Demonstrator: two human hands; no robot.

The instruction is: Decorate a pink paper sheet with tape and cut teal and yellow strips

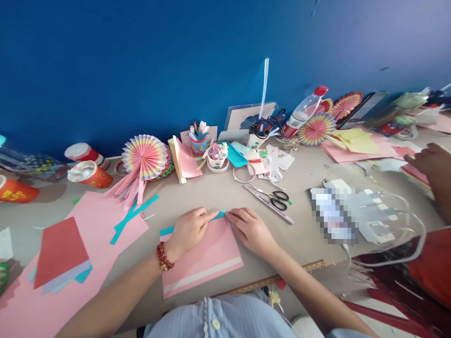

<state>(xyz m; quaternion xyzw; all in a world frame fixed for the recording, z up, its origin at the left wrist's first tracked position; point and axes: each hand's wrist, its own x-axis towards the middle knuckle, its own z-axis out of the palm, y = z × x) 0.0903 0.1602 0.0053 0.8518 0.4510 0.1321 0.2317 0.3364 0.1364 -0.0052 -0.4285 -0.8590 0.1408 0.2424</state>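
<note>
Left hand (188, 231) and right hand (254, 231), unclenched, against a narrow blue strip (167, 231) edging flat rectangular pink paper (207, 253).

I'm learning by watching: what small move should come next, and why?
Perhaps smooth the blue strip leftward with the left hand: the strip lies along the far edge of the pink sheet, and the right hand is near its right end.
</note>
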